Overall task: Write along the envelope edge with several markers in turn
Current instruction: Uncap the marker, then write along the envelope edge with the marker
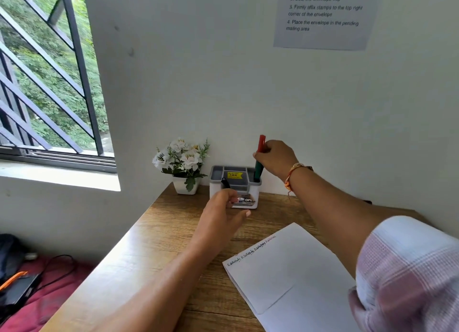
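R hand (275, 158): up at the far right pocket of the pen holder (256, 194), fingertips pinching a red marker (261, 143) that sticks up above the knuckles.
Green marker (258, 169): just below R hand, standing in that same pocket; can't tell if the fingers touch it too.
L hand (221, 210): in front of the holder, nearer the person than R hand; fingers curled round a black marker (225, 183), of which only the top end shows above the fist, thumb stretched out.
Envelope (298, 269): flat on the surface (161, 244), below and between both forearms, no hand on it.
Writing (250, 251): a row of approx. four short words along the envelope's far left edge, running almost to the far corner; ink looks to differ word to word, the last one faint and reddish.
Done (est.): several markers used, edge nearly full.
Left (est.): little room on that edge, maybe one more word. The red marker is either going in or coming out, can't tell which. The black one is prob. next to write or to be put back.
Other: flower pot (185, 168) to the left of L hand, by the wall.
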`<state>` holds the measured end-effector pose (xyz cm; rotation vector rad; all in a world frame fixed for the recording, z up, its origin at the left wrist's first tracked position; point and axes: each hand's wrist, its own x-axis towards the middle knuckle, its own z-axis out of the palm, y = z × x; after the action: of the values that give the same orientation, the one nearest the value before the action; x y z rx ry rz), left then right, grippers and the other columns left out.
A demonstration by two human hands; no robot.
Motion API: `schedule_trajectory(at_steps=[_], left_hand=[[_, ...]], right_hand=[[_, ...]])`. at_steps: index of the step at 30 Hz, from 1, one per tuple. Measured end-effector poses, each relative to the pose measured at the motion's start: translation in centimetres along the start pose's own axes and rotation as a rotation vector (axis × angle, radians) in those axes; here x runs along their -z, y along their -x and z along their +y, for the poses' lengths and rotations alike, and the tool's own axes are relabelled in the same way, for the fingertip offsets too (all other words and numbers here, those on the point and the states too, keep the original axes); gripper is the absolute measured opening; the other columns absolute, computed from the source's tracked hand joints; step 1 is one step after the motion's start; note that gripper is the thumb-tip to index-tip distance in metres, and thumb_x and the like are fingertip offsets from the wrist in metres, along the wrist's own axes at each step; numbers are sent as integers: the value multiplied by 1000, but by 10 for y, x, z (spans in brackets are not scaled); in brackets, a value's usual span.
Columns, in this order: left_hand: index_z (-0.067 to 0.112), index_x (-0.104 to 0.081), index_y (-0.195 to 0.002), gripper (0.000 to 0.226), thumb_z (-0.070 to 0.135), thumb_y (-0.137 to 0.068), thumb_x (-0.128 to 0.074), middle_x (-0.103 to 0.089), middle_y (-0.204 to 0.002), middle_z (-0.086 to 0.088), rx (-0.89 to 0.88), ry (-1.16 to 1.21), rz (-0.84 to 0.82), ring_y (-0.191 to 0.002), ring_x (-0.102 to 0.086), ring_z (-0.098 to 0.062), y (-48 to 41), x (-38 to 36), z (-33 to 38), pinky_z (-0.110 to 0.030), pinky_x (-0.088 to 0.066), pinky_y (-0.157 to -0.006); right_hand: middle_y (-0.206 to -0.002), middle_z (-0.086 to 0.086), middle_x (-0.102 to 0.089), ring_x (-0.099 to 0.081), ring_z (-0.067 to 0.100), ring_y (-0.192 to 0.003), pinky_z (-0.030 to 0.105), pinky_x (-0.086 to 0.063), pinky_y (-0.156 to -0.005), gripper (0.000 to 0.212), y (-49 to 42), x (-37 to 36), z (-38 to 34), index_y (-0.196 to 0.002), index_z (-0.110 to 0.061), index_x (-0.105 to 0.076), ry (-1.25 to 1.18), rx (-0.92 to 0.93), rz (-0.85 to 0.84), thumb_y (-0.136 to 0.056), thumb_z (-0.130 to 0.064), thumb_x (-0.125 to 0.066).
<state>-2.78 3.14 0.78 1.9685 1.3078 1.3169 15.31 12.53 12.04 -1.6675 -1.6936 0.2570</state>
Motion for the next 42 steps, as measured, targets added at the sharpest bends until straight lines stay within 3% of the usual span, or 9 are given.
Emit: schedule_trajectory(at_steps=[3,6,10,13,17,21,28,33,42], left_hand=[[26,-55,-126,46,37,-87,-75,-56,-117,15,-20,-27,-4,-105,-52,2,0,-1,0,-12,-41,-86],[26,-54,-129,46,35,-88,-74,-56,-118,14,-27,-45,-13,-105,-51,3,1,-1,0,-8,-39,-85],[27,-54,-130,46,35,-89,-73,-56,-119,13,-37,-59,-29,-106,-50,4,2,-1,0,-3,-35,-81],[28,-54,-130,45,36,-89,-72,-56,-120,14,-52,-74,-35,-107,-52,3,3,-1,0,-7,-38,-85],[30,-55,-126,42,37,-89,-72,-56,-119,15,-69,-106,-51,-107,-53,0,2,-2,0,-21,-47,-91],[33,-57,-122,38,38,-88,-72,-56,-116,19,-133,-147,-99,-106,-54,2,3,-7,-1,-17,-47,-87],[36,-58,-117,31,35,-89,-72,-55,-113,19,-233,-210,-204,-103,-54,-1,6,-10,2,-22,-51,-85],[35,-59,-119,33,38,-89,-72,-57,-112,19,-227,-242,-223,-100,-55,0,7,-11,2,-21,-52,-85],[36,-60,-116,31,42,-88,-72,-54,-106,25,-242,-247,-252,-98,-54,7,6,-11,2,-13,-49,-76]], right_hand=[[-72,-3,-58,-55,19,-75,26,-37,-56,21,0,-5,0,-83,-15,-64,-15,-66,-35,-93,-34,-62],[-74,2,-61,-54,19,-70,25,-37,-57,31,1,-6,1,-86,-5,-73,-64,-82,-38,-94,-32,-61],[-76,4,-61,-56,24,-80,31,-44,-74,40,6,0,0,-89,-2,-73,-118,-89,-61,-99,-38,-59],[-98,26,-70,-63,31,-88,37,-51,-86,54,13,15,3,-107,11,-71,-216,-78,-55,-101,-41,-57],[-111,16,-75,-69,33,-108,50,-56,-99,34,31,43,32,-104,1,-73,-266,-120,-32,-99,-31,-62],[-108,7,-76,-71,24,-103,40,-55,-99,14,56,66,90,-96,-11,-77,-2,-192,-35,-97,-16,-64],[-126,10,-69,-63,27,-115,34,-48,-101,25,94,81,180,-119,-18,-73,417,-247,-29,-96,-15,-66],[-136,8,-60,-59,26,-122,37,-49,-105,38,93,70,190,-137,-23,-63,569,-184,-100,-98,-25,-64],[-126,8,-61,-59,27,-117,38,-53,-95,32,91,55,192,-131,-20,-66,647,-150,-7,-100,-27,-61]])
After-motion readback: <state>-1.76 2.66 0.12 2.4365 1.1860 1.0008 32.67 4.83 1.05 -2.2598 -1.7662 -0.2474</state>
